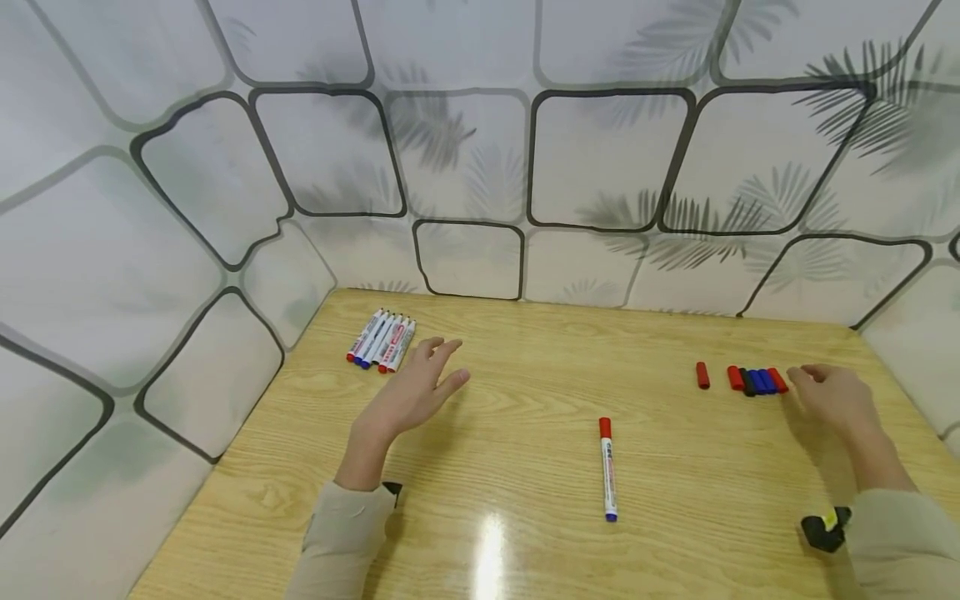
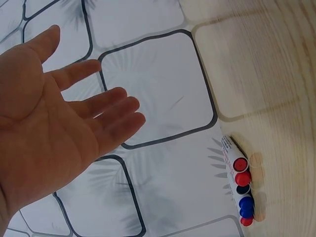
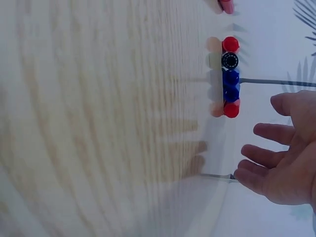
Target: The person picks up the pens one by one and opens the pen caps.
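My left hand (image 1: 408,392) hovers over the table just right of a row of white markers (image 1: 381,340) lying side by side, its fingers relaxed and holding nothing. In the left wrist view the palm (image 2: 54,118) shows bare, with the markers' red, blue and black ends at lower right. At the right, my right hand (image 1: 836,400) is beside a row of red, black and blue marker caps (image 1: 757,381), fingers loosely bent and nothing between them. A single red cap (image 1: 702,375) lies left of that row. One white marker with a red cap (image 1: 607,467) and blue end lies between the hands.
The wooden table (image 1: 510,375) meets a wall covering (image 1: 465,158) with a stone-outline and leaf pattern at the back and left. Black devices are strapped at both wrists, one (image 1: 825,529) showing by the right sleeve.
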{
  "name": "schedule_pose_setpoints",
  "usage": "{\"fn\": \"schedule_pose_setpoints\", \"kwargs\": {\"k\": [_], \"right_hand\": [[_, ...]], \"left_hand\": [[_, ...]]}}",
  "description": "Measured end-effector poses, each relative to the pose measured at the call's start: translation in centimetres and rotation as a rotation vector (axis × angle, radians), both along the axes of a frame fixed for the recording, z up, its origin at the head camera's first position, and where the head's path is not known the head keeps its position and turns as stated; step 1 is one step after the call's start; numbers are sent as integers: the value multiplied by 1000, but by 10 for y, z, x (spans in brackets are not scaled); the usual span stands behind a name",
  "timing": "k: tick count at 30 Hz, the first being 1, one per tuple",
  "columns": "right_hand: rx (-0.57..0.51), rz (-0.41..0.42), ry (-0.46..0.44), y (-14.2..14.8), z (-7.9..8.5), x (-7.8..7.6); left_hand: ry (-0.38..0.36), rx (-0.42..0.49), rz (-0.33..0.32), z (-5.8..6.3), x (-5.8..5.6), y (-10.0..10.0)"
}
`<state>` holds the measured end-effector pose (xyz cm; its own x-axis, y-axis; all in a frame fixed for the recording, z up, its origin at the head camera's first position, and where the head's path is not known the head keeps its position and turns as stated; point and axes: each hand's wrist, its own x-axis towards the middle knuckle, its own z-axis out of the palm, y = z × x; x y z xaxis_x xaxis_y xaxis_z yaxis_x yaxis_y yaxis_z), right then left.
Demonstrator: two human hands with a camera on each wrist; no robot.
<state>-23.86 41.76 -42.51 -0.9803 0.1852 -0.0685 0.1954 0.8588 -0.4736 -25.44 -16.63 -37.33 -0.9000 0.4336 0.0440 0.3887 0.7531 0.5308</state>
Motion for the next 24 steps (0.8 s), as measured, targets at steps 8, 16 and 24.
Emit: {"fn": "schedule_pose_setpoints", "kwargs": {"k": [8,16,24], "right_hand": [[-28,91,79,-16,0,1],[-108,171,196,-55,6,9],[-134,249,258,-100,17,19]], "left_hand": [[83,-26,-27,-1,1,2],[100,-69,-59,-1,5,10],[160,-84,-77,0,9,15]]}}
